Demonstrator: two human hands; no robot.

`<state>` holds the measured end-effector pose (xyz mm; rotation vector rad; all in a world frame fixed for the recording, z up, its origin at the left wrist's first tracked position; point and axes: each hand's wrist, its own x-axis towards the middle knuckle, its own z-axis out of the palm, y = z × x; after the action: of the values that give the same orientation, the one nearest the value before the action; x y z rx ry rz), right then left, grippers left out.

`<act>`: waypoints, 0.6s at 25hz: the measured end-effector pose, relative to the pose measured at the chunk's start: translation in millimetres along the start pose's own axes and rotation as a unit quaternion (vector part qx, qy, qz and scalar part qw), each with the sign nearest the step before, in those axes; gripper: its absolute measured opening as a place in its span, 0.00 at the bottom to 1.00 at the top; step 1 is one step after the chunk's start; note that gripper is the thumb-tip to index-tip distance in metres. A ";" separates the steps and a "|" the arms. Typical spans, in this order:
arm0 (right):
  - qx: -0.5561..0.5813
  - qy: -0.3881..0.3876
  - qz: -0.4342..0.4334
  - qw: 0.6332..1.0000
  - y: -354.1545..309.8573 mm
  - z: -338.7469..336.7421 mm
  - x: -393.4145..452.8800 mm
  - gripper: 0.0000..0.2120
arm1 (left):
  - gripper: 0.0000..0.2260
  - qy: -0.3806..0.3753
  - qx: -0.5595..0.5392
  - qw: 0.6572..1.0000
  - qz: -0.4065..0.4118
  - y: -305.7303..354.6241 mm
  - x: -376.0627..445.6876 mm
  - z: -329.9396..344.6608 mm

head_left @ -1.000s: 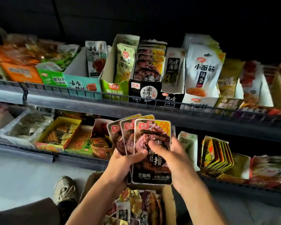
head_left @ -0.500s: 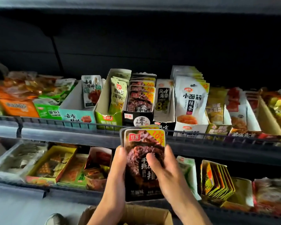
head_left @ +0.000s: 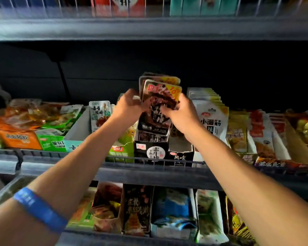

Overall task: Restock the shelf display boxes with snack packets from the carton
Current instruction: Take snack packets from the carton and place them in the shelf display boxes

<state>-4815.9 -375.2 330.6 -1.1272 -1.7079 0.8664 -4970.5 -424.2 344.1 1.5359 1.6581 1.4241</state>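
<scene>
I had a small stack of dark snack packets raised over the black display box on the middle shelf, right of the green box and left of the half-empty box; the left hand gripped the stack's left edge, the right hand pinched its right edge low down, so both were closed on the packets. I judged them light, thin and springy, with glossy film that would slide packet on packet; the stack already looked fanned at the top, though blur made that uncertain. Holding both side edges seemed right, since squeezing the faces might crease them; the box still held a few packets at its near end, so the stack would likely need to slot in behind, upright.
</scene>
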 end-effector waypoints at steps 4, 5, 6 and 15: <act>-0.235 -0.085 0.051 0.967 21.3 10.8 18.9 0.32 | 0.13 -0.010 0.245 0.970 0.007 -39.0 3.6 -2.2; -0.253 -0.058 0.030 0.965 20.9 12.7 16.9 0.34 | 0.18 0.033 0.203 0.978 0.031 -46.3 -1.7 -2.0; -0.247 -0.043 0.011 0.968 20.0 13.5 14.3 0.33 | 0.22 0.066 0.166 0.982 0.058 -52.5 -5.6 -0.7; -0.192 -0.163 -0.001 0.968 28.5 2.1 14.8 0.23 | 0.09 -0.030 0.138 0.990 -0.007 -46.6 17.0 -6.9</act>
<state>-4811.7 -351.8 308.9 -1.2862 -2.2182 0.7682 -5001.2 -403.6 310.3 1.6908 1.8870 1.1645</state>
